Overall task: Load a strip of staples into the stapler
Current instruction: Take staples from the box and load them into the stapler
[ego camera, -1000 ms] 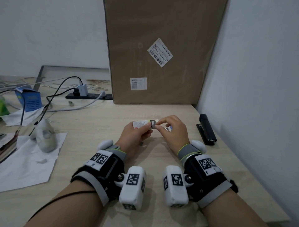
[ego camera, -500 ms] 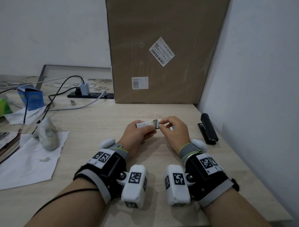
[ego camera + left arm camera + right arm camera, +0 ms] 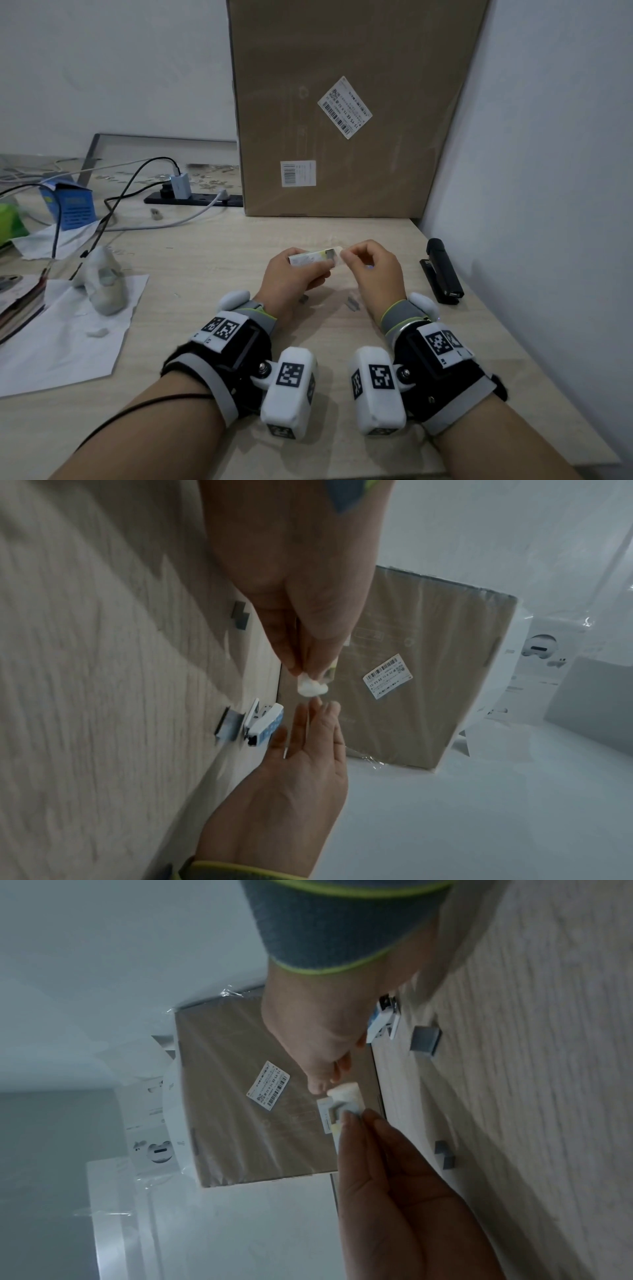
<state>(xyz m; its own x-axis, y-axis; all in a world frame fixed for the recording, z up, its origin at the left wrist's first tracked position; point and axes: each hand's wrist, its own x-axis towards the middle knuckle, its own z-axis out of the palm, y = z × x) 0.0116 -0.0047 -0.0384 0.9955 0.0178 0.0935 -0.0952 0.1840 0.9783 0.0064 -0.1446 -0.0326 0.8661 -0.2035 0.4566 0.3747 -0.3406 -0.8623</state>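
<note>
My left hand [image 3: 320, 266] grips a small white staple box [image 3: 308, 257] just above the table; grey staples [image 3: 334, 1110] show at its open right end. The thumb and forefinger of my right hand [image 3: 345, 255] pinch the box's end flap [image 3: 338, 255]. Two loose staple strips [image 3: 303, 298] [image 3: 352, 303] lie on the table below my hands. A black stapler [image 3: 442, 270] lies shut by the right wall, a hand's width from my right hand. A small white and blue stapler [image 3: 263, 721] rests on the table under my right hand, beside a strip [image 3: 227, 723].
A tall cardboard box [image 3: 342, 120] stands at the back and a wall [image 3: 548, 171] closes the right side. On the left are a power strip with cables [image 3: 191, 198], a blue carton [image 3: 68, 205] and a paper sheet [image 3: 68, 342] bearing a pale lump [image 3: 102, 284].
My right hand has drawn slightly to the right from the box's end, and the flap now shows between box and fingertips. My left hand still holds the box.
</note>
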